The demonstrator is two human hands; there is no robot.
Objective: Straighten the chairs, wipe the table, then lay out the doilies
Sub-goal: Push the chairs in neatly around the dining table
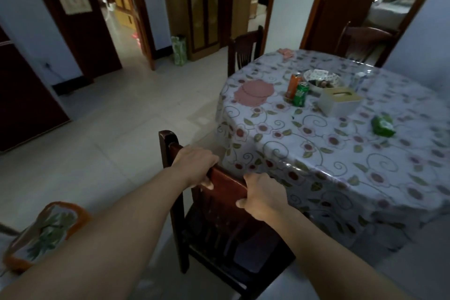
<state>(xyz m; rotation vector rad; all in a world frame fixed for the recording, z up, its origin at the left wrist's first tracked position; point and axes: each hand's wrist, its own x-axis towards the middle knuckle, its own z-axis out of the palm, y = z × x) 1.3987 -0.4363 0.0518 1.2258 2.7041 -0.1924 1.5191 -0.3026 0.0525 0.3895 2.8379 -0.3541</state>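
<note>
A dark red wooden chair [226, 204] stands right in front of me, its seat partly under the round table [341, 153], which wears a floral plastic cloth. My left hand [194, 165] grips the left part of the chair's top rail. My right hand [263, 195] grips the rail further right. A pink doily [254, 92] lies flat on the table's left side, and another pink doily [286, 52] sits at the far edge. A second chair [243, 51] stands behind the table, a third chair [362, 40] at the far right.
On the table stand an orange can [294, 85], a green can [301, 94], a dish [321, 78], a tissue box [339, 100] and a green packet [382, 125]. A cushioned seat [41, 234] is at my lower left. A cabinet [194, 19] stands against the far wall.
</note>
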